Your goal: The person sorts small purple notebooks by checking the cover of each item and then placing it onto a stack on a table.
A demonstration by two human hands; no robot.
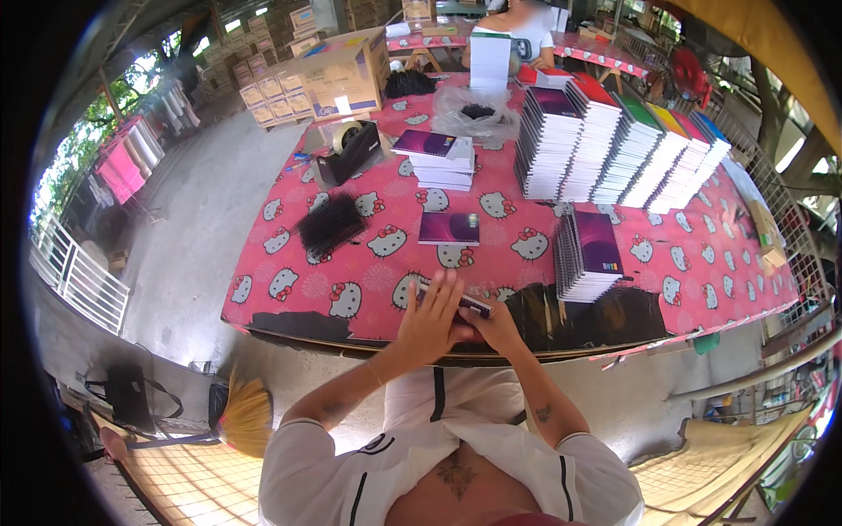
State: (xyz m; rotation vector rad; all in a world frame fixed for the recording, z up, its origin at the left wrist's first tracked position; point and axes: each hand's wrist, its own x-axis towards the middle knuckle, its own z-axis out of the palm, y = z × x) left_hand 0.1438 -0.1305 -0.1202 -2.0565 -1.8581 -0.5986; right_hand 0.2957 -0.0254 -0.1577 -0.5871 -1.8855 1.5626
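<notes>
Two bare hands meet at the near edge of a table with a pink cloth with white cartoon cats (395,326). The left hand (432,314) lies with its fingers long and straight on top of a thin, dark purple book (474,306). The right hand (498,328) grips the right end of that book, but some of its fingers are hidden. The book is between the hands, just over the table's edge. Past it, a flat purple notebook (449,229) lies on the cloth. To the left sits a messy black bundle of wire coils (331,224), near a black tape holder with a roll of tape (349,156). To the right stands a pile of purple notebooks with black spiral backs (596,250). Behind that are tall stacks of white-paged notebooks with bright covers (618,149).
</notes>
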